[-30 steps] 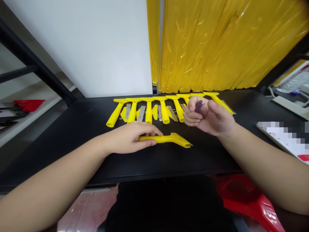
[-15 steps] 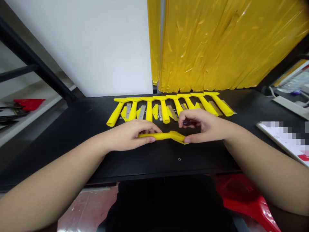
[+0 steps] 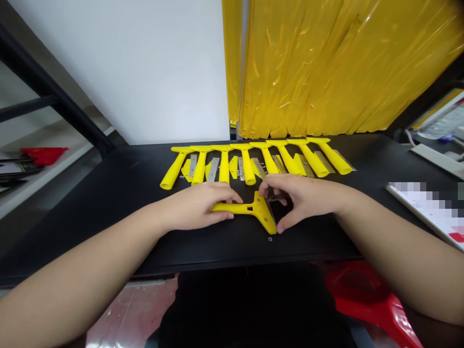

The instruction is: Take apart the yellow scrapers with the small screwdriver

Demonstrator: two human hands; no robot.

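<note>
My left hand (image 3: 199,205) is closed round the handle of a yellow scraper (image 3: 237,208) held low over the black table. The scraper's wide head (image 3: 264,215) faces right with its flat side up, showing two small metal fasteners and a blade along its edge. My right hand (image 3: 299,200) pinches the two ends of that head between thumb and fingertips. Tucked in its curled fingers is a slim dark tool (image 3: 277,197), mostly hidden, its kind unclear. A small nut (image 3: 270,239) lies on the table just below the scraper head.
Several yellow scraper handles (image 3: 247,166) stand in a row along the back of the black table (image 3: 108,217), with metal blades (image 3: 213,169), yellow plates and small hardware between them. A white panel (image 3: 163,72) and yellow plastic sheeting (image 3: 308,72) rise behind. A white booklet (image 3: 424,208) lies right.
The scraper has turned from edge-on to flat side up, its head now showing broadly. My right hand has shifted slightly down with its fingers on both ends of the head.
</note>
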